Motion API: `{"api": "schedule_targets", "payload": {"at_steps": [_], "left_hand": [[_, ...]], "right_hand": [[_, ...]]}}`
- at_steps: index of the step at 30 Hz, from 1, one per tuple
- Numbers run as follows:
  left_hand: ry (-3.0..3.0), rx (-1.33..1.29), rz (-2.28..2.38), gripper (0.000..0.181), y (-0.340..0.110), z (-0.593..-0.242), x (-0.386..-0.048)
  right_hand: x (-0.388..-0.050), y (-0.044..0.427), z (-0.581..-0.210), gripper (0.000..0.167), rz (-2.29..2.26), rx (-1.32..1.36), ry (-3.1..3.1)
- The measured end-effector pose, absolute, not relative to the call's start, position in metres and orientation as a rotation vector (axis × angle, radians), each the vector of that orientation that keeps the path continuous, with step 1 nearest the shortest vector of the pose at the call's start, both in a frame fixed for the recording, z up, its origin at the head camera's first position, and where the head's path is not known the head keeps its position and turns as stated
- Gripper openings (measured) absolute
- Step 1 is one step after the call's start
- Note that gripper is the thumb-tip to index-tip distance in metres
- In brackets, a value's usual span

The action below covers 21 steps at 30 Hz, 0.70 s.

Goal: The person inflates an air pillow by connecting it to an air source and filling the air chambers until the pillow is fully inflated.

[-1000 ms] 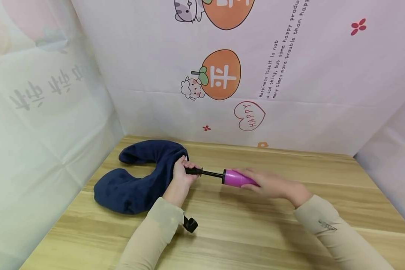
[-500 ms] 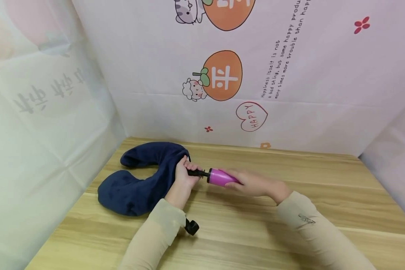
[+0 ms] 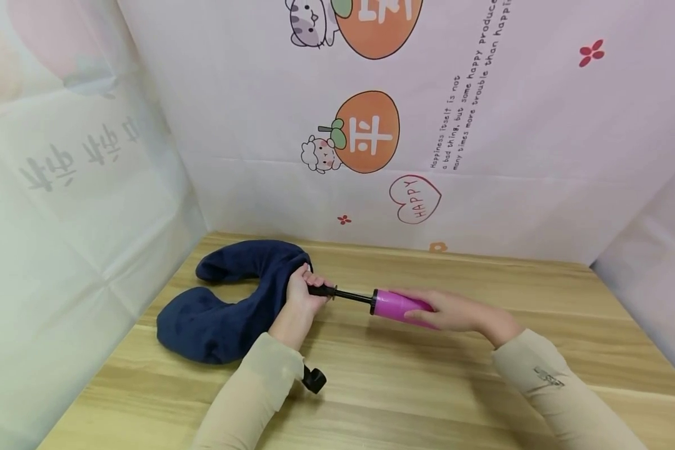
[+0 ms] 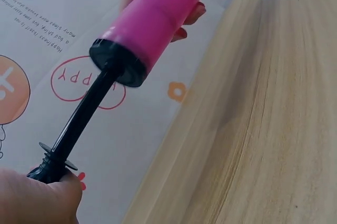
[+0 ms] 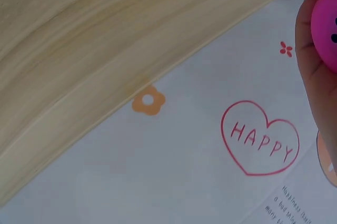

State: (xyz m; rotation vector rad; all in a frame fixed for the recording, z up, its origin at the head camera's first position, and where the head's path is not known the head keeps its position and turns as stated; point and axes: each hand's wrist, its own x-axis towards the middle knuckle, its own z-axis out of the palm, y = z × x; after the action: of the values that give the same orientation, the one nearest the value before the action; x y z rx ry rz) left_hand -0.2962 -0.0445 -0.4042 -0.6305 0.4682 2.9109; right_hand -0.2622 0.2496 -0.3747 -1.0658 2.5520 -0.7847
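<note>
A pink hand pump (image 3: pixel 394 305) with a black rod is held between both hands, above the table. My right hand (image 3: pixel 450 310) grips its pink barrel; the rounded end shows at the edge of the right wrist view. Around the pump's black nozzle end (image 3: pixel 320 290) curl the fingers of my left hand (image 3: pixel 304 292), close against a navy U-shaped neck pillow (image 3: pixel 214 325). In the left wrist view a long stretch of black rod (image 4: pixel 84 113) lies bare between hand and barrel. Where the nozzle meets the pillow is hidden by the left hand.
The wooden table (image 3: pixel 399 387) runs back to a white printed cloth wall (image 3: pixel 512 206). Another cloth (image 3: pixel 90 219) hangs at the left. A black camera mount (image 3: pixel 315 379) sticks out below the left sleeve.
My right hand pushed the pink barrel left toward the left hand, then drew it back right, baring the rod again. The left hand and the pillow stay about where they were.
</note>
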Motion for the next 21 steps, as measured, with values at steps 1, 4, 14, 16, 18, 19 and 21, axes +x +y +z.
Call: {"api": "schedule_targets", "payload": {"at_steps": [1,4,14,16,18,19,21], "left_hand": [[0.454,-0.633,2.915,0.055,-0.045,-0.405,-0.296],[0.41,-0.623,2.941,0.054,-0.048,-0.407,-0.296],[0.448,-0.594,2.934,0.057,-0.039,-0.413,-0.291],[0.456,-0.61,2.943,0.056,-0.038,-0.412,-0.291],[0.452,-0.625,2.958,0.054,-0.038,-0.41,-0.292],[0.451,-0.631,2.962,0.053,-0.038,-0.409,-0.292],[0.446,-0.644,2.947,0.052,-0.038,-0.407,-0.294]], "right_hand": [[-0.261,0.253,-0.374,0.056,-0.778,-1.055,2.561],[-0.258,0.261,-0.372,0.056,-0.749,-1.055,2.603],[-0.263,0.201,-0.376,0.055,-0.599,-1.214,2.695],[-0.266,0.19,-0.376,0.055,-0.584,-1.246,2.709],[-0.268,0.187,-0.376,0.054,-0.574,-1.25,2.726],[-0.268,0.188,-0.375,0.054,-0.582,-1.236,2.726],[-0.267,0.195,-0.374,0.054,-0.604,-1.194,2.71]]}}
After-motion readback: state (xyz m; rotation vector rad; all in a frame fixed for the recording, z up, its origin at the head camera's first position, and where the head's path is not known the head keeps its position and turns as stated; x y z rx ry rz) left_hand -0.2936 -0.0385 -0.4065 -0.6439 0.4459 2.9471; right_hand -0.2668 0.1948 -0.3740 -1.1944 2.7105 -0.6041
